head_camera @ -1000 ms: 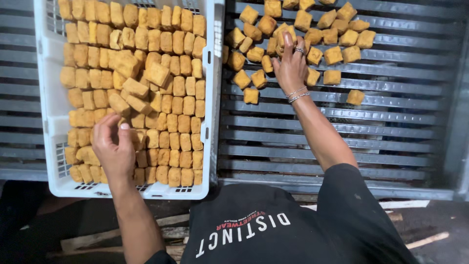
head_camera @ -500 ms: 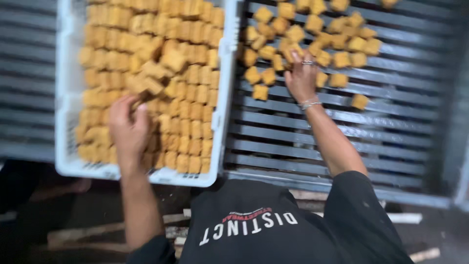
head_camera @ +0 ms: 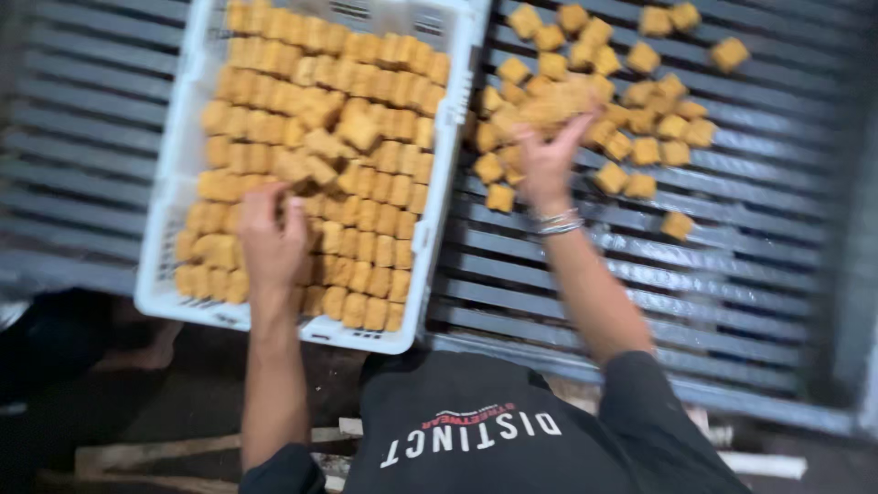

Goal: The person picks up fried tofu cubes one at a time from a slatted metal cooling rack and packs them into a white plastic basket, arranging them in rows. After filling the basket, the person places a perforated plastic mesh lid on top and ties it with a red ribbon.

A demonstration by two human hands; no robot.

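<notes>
A white plastic crate sits on the left, packed with rows of golden-brown fried cubes. My left hand reaches into its near left part, back of the hand up, fingers curled down around cubes there. To the right, more of the same cubes lie loose on a grey slatted metal rack. My right hand, with bracelets at the wrist, is over the near edge of that pile. Its fingers close on a blurred clump of cubes.
The rack's slats run left to right under the crate and on toward the right edge. A single cube lies apart near the pile. Below the rack are a dark floor and pale wooden strips.
The view has shifted and blurred. My left hand stayed in the crate's near part. My right hand drew slightly toward me and gathered cubes at the pile's near edge.
</notes>
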